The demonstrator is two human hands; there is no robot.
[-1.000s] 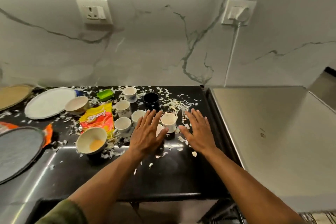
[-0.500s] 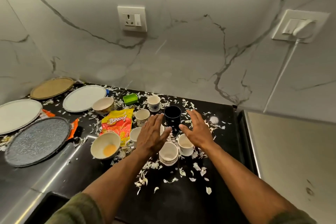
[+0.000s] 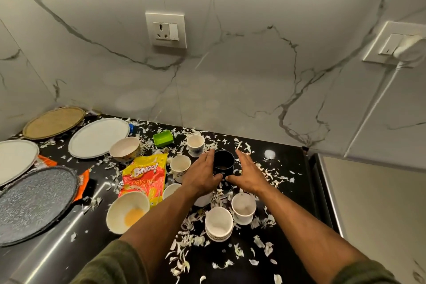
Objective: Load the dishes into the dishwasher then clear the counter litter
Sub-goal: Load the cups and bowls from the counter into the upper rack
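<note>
A black cup [image 3: 223, 161] stands on the dark counter [image 3: 69, 244] among white paper scraps [image 3: 184, 244]. My left hand [image 3: 202, 176] lies against its left side and my right hand [image 3: 250, 174] against its right side, fingers straight, thumbs nearly meeting in front of it. White cups stand around: one behind [image 3: 195, 144], one to the left [image 3: 180, 166], one near my right wrist [image 3: 243, 207], and a stack [image 3: 218, 222] closer to me. A bowl with yellow residue [image 3: 128, 211] sits front left.
On the left lie a second bowl [image 3: 124, 148], two white plates [image 3: 99, 137], a grey plate [image 3: 34, 203] and a gold plate [image 3: 54, 122]. A Bingo snack packet [image 3: 144, 177] and a green container [image 3: 163, 138] lie mid-counter. A pale appliance top [image 3: 380, 214] adjoins on the right.
Both hands have moved forward from over the near cups and closed in on the two sides of the black cup. The view has swung left and closer to the wall.
</note>
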